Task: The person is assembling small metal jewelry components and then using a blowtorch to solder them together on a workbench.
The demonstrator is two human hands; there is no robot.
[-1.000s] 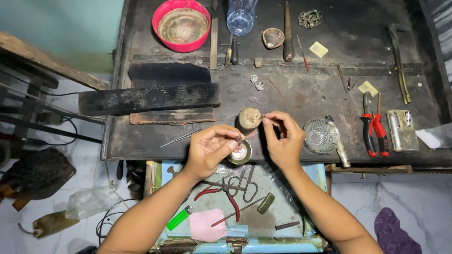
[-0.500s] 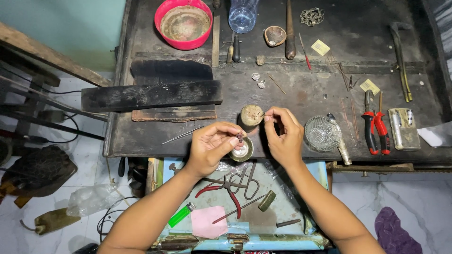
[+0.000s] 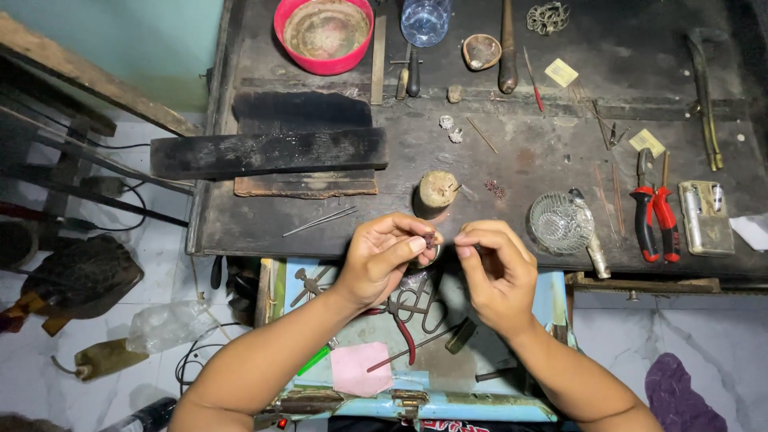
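Holding a tiny dark beaded piece (image 3: 430, 238) pinched between thumb and forefinger of my left hand (image 3: 384, 258), just over the near edge of the workbench (image 3: 512, 152), near its middle.

Head view, items in order:

- My right hand (image 3: 494, 272): fingers curled and pinched shut just beside the left, fingertips nearly meeting it; what they grip is too small to tell.
- Wooden stump block (image 3: 436, 192): upright, just behind my hands.
- Thin metal rods (image 3: 320, 221): lying near the near edge, left of my hands.
- Glass dish (image 3: 560, 222): near edge, right of my right hand.
- Red-handled pliers (image 3: 656, 216): towards the near right corner, beside a small metal box (image 3: 704, 218).
- Charred black block (image 3: 268, 152): left part of the bench, jutting past the left edge.
- Red bowl (image 3: 324, 32): far edge, left of a clear bottle (image 3: 424, 18).
- Small shell-like cup (image 3: 481, 50): far edge, middle.
- Blue tray (image 3: 416, 376): below the bench's near edge, under my wrists, holding a pink scrap (image 3: 360, 370) and assorted hand tools.
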